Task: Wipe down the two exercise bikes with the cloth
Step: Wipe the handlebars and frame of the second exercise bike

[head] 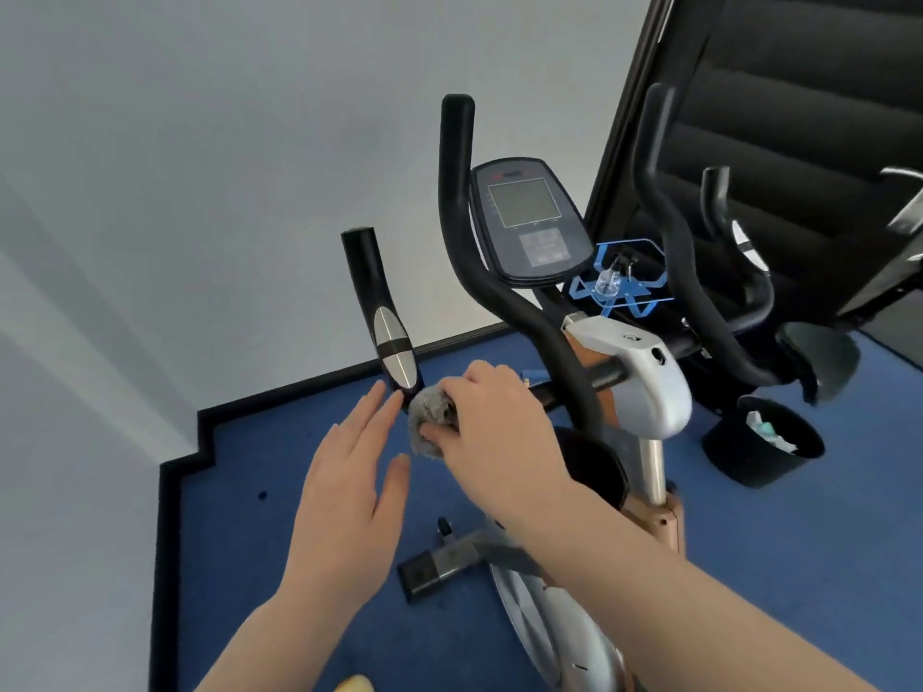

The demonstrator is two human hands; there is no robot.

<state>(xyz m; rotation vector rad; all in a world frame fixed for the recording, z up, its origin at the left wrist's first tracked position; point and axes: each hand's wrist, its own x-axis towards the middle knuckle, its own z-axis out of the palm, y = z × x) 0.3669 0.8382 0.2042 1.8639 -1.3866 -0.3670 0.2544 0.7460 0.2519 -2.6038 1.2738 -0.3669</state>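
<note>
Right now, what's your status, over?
Right hand grips cloth at handlebar base. Left hand open beside. Nothing blocking.

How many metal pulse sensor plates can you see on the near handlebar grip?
2, both on the short black handlebar grip left of the console: upper silver plate and lower silver plate, split by a black band. Its far side is hidden.
</note>
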